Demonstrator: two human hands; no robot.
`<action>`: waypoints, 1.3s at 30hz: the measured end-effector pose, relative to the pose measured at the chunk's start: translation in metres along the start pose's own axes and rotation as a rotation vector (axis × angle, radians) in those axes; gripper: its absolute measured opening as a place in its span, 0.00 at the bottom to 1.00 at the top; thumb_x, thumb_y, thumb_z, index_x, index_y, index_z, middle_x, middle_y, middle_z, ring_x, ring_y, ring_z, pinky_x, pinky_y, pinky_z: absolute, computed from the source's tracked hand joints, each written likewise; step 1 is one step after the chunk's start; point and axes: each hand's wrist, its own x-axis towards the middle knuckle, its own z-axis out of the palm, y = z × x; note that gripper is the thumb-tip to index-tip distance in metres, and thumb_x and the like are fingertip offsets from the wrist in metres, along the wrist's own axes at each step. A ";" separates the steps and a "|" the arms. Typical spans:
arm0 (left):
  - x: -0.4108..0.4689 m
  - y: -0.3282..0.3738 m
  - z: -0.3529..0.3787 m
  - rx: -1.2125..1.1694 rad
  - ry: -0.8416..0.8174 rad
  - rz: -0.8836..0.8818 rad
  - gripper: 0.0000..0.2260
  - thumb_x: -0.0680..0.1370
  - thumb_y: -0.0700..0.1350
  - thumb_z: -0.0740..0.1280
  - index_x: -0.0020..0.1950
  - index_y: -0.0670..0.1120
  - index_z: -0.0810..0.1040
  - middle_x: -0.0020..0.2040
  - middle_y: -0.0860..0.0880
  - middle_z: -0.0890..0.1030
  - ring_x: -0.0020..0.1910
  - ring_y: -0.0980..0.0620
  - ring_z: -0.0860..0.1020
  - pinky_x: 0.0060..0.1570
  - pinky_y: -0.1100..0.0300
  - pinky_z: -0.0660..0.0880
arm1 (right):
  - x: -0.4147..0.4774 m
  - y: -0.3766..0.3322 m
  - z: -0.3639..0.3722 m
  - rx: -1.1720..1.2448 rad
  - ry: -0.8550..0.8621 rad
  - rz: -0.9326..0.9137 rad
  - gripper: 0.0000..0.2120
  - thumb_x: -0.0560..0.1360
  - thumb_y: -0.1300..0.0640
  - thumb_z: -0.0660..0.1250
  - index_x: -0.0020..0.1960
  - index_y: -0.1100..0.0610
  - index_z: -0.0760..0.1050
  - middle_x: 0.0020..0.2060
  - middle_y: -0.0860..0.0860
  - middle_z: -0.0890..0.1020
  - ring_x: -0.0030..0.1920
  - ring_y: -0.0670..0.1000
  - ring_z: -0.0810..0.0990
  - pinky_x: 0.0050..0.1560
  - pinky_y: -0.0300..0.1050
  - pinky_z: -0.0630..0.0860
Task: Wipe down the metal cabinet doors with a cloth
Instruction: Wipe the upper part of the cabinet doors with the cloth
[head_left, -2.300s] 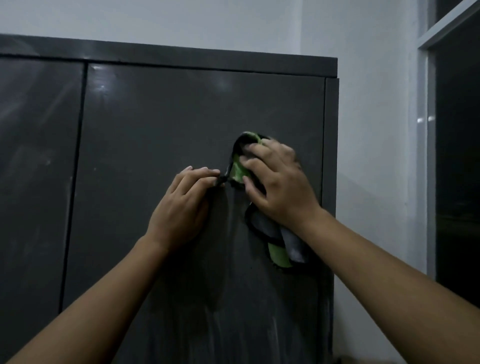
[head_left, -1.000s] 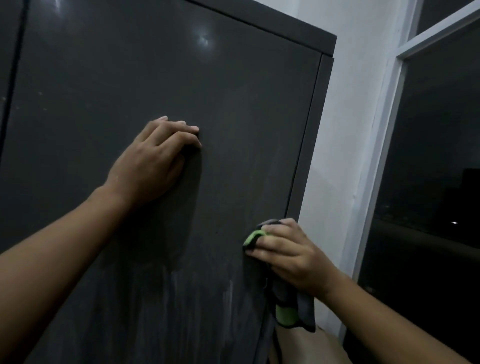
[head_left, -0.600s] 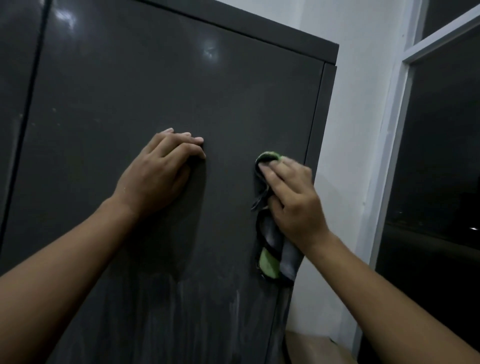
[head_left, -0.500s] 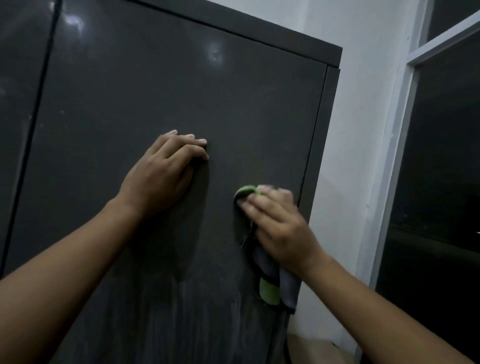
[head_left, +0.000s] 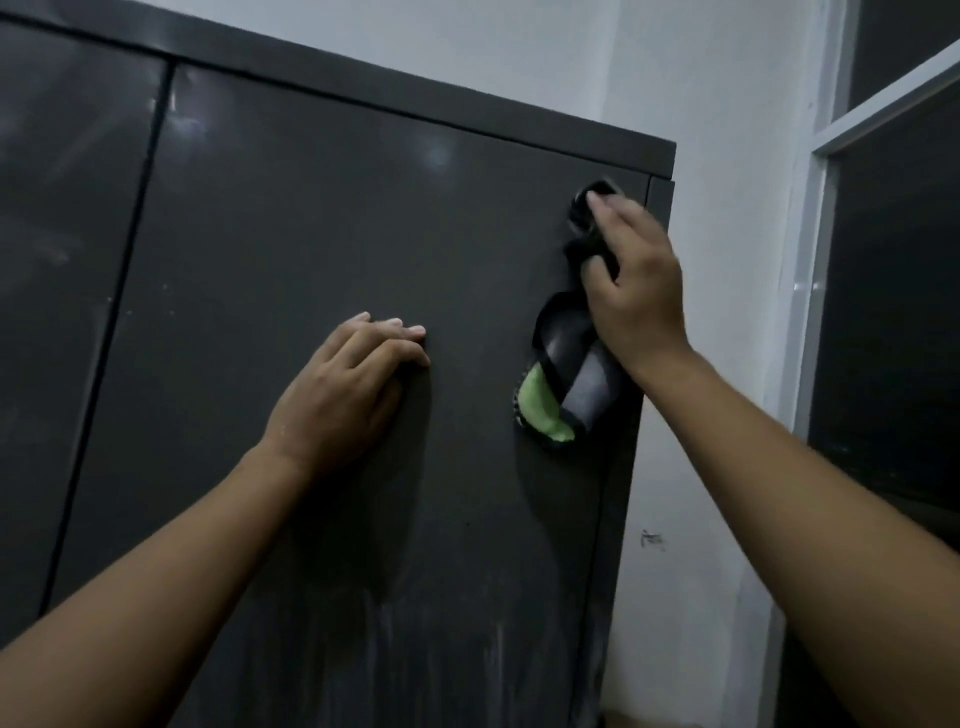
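Head view, dim light. Right hand (head_left: 631, 280) sits upper right of frame, near the top right corner of the right cabinet door (head_left: 311, 208). It grips the cloth (head_left: 566, 384) and presses it to the metal; thumb and fingers are wrapped over the bunched top part. The cloth is dark grey with a green patch, and its loose end hangs below the wrist against the door. Its top end past the fingertips is blurred.

Left hand (head_left: 343, 395) is at frame centre, palm on the same door with fingers slightly bent. It is released and holds nothing.

Both doors are closed, so the contents are hidden. Left door (head_left: 62, 208) is cut off at the left frame edge. Pale streaks (head_left: 493, 644) show low on the right door. There is a small dark mark (head_left: 652, 540) on the white wall (head_left: 701, 78), too small to read. Window frame (head_left: 810, 260) is at far right with dark glass. Both forearms are cut off by the bottom frame edge.
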 end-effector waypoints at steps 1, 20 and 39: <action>0.000 -0.001 0.000 -0.003 0.002 0.004 0.12 0.80 0.43 0.60 0.58 0.41 0.80 0.63 0.43 0.79 0.65 0.46 0.73 0.76 0.58 0.57 | 0.011 -0.005 0.008 -0.021 0.008 0.038 0.26 0.73 0.64 0.59 0.70 0.64 0.75 0.66 0.60 0.78 0.68 0.61 0.73 0.73 0.46 0.64; 0.000 -0.004 0.002 0.019 -0.007 -0.022 0.10 0.80 0.41 0.62 0.59 0.44 0.78 0.65 0.45 0.78 0.65 0.45 0.74 0.76 0.58 0.58 | -0.074 -0.011 0.021 0.020 -0.201 -0.539 0.16 0.78 0.65 0.66 0.63 0.60 0.82 0.62 0.55 0.82 0.65 0.62 0.77 0.64 0.62 0.73; -0.001 0.000 0.003 0.055 0.038 -0.057 0.09 0.81 0.41 0.63 0.58 0.42 0.80 0.63 0.43 0.79 0.64 0.46 0.73 0.74 0.58 0.60 | -0.090 -0.026 0.045 0.027 -0.049 -0.460 0.15 0.79 0.65 0.65 0.63 0.59 0.82 0.61 0.55 0.83 0.62 0.63 0.79 0.63 0.62 0.73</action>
